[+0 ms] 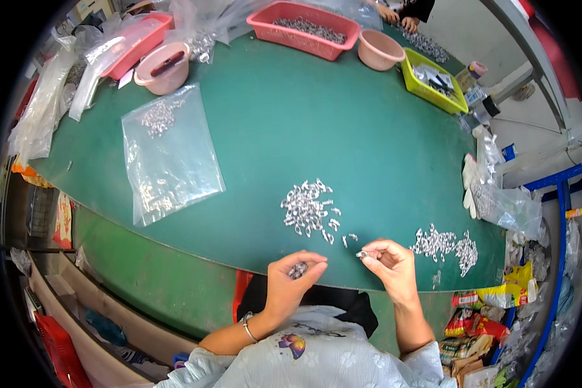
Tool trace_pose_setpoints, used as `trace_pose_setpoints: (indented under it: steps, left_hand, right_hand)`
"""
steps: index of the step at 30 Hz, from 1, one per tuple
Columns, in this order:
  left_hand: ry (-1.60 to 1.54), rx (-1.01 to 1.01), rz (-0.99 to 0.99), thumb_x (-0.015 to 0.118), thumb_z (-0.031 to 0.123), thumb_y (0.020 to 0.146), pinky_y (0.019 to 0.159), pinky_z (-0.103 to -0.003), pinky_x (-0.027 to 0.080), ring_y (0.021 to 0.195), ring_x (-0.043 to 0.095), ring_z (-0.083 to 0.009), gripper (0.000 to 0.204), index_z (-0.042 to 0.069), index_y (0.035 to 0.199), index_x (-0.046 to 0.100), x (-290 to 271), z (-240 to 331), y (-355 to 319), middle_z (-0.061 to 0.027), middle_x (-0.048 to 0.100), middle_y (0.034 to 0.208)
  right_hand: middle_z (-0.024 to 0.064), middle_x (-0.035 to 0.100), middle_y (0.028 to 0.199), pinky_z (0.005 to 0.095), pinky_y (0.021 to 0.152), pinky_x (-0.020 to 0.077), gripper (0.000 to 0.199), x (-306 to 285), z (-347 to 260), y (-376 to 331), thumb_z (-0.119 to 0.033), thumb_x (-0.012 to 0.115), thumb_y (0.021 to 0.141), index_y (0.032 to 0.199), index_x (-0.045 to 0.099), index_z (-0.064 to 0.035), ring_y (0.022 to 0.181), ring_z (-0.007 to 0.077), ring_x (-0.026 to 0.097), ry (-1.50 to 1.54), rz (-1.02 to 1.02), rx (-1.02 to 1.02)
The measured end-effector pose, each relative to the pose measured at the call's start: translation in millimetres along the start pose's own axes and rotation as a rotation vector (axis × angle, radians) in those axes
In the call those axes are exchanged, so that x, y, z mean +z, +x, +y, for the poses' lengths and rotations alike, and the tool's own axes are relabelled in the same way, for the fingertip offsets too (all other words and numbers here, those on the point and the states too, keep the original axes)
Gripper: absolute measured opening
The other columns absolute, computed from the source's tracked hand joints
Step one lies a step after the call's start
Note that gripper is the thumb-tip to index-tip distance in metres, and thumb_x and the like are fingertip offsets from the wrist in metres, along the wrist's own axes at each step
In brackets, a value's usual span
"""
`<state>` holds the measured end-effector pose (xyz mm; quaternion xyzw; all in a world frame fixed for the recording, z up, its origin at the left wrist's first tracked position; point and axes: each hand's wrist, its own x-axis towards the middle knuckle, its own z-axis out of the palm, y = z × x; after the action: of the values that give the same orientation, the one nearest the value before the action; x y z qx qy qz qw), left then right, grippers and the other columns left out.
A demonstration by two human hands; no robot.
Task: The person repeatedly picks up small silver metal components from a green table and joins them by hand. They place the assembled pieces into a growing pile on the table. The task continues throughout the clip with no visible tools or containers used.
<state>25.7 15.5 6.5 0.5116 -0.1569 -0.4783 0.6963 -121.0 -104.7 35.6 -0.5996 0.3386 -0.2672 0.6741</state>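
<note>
My left hand (292,278) is curled near the front edge of the green table, with several small silvery metal parts (297,270) cupped in its palm. To its right, my right hand (391,264) pinches one small silvery metal part (362,254) between thumb and fingertips. The part looks like a clasp or little hook, too small to be sure. Just beyond both hands spreads a loose pile of similar metal parts (306,207), a few lying apart toward my right hand. Another pile of them (435,242) lies on the table to the right of my right hand.
A clear plastic bag (172,174) with metal parts inside lies flat on the left of the table (252,129). Along the far side stand a red tray (304,48), pink bowls (379,59) and a yellow-green basket (427,94). A co-worker's hands (407,24) handle parts at the top right.
</note>
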Motion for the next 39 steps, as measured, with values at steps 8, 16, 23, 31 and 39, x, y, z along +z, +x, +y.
trace_pose_setpoints:
  steps: [8, 16, 23, 31, 39]
  left_hand:
    - [0.002, -0.054, 0.006, 0.062, 0.001, 0.078, 0.055, -0.017, 0.034, 0.064, 0.044, -0.0018, 0.006, -0.002, 0.084, 0.064, -11, 3, 6, 0.0028, 0.055, 0.071]
    - [0.057, 0.000, 0.023, 0.061, -0.003, 0.077, 0.046, -0.017, 0.028, 0.055, 0.039, -0.0012, 0.006, -0.002, 0.083, 0.063, -13, 3, 16, 0.0027, 0.052, 0.067]
    - [0.039, 0.012, 0.016, 0.061, -0.002, 0.077, 0.046, -0.016, 0.028, 0.055, 0.039, -0.0010, 0.006, -0.001, 0.083, 0.063, -13, -2, 21, 0.0029, 0.052, 0.067]
    - [0.038, -0.019, 0.023, 0.061, -0.002, 0.078, 0.045, -0.016, 0.027, 0.054, 0.038, -0.0006, 0.006, -0.001, 0.083, 0.063, -14, -2, 20, 0.0036, 0.050, 0.067]
    - [0.000, -0.062, 0.015, 0.062, 0.000, 0.078, 0.057, -0.016, 0.035, 0.064, 0.044, -0.0020, 0.008, -0.002, 0.086, 0.064, -12, 2, 24, 0.0029, 0.054, 0.070]
  right_hand:
    - [0.0034, 0.061, 0.083, 0.0212, 0.072, 0.0455, 0.013, -4, -29, 88, 0.000, 0.063, 0.078, 0.091, 0.060, 0.0004, 0.077, 0.0088, 0.056, -0.098, -0.069, 0.095]
    - [0.0067, 0.061, 0.085, 0.0236, 0.072, 0.0452, 0.015, 21, -64, 85, 0.003, 0.063, 0.077, 0.091, 0.061, 0.0011, 0.079, 0.0119, 0.057, 0.082, -0.141, -0.104]
    - [0.0105, 0.060, 0.090, 0.0250, 0.076, 0.0471, 0.019, 21, -69, 79, 0.009, 0.057, 0.079, 0.098, 0.059, 0.0059, 0.085, 0.0143, 0.058, 0.089, -0.284, -0.191]
    - [0.0034, 0.062, 0.082, 0.0223, 0.070, 0.0448, 0.012, 17, -62, 100, -0.005, 0.062, 0.081, 0.092, 0.063, 0.0010, 0.078, 0.0072, 0.054, -0.432, -0.394, -0.014]
    - [0.0157, 0.053, 0.116, 0.0304, 0.080, 0.0452, 0.053, -6, -93, 310, -0.010, 0.061, 0.080, 0.126, 0.040, 0.0027, 0.104, 0.0211, 0.053, -0.162, -0.079, -0.393]
